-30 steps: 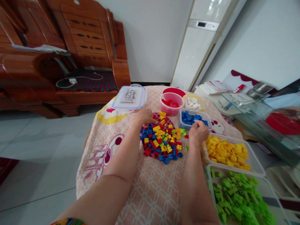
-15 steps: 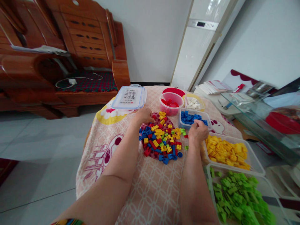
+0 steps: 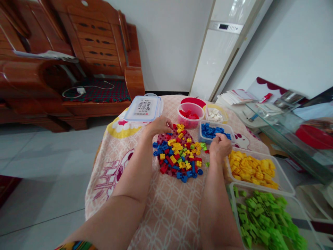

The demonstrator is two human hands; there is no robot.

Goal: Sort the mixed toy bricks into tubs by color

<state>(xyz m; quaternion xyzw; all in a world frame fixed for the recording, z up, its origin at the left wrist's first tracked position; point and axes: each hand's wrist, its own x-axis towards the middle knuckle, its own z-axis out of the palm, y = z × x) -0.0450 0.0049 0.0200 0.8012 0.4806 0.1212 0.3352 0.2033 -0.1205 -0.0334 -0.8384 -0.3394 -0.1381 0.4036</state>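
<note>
- Curling palm-down over the far-left edge of the mixed toy-brick pile (image 3: 179,157), your left hand (image 3: 161,125) is the nearer; you can't tell whether it grips a brick.
- From its fingers, the pile spreads rightward and toward you.
- Right of the pile, your right hand (image 3: 220,146) bends by the blue-brick box (image 3: 205,140), its hold unclear.
</note>
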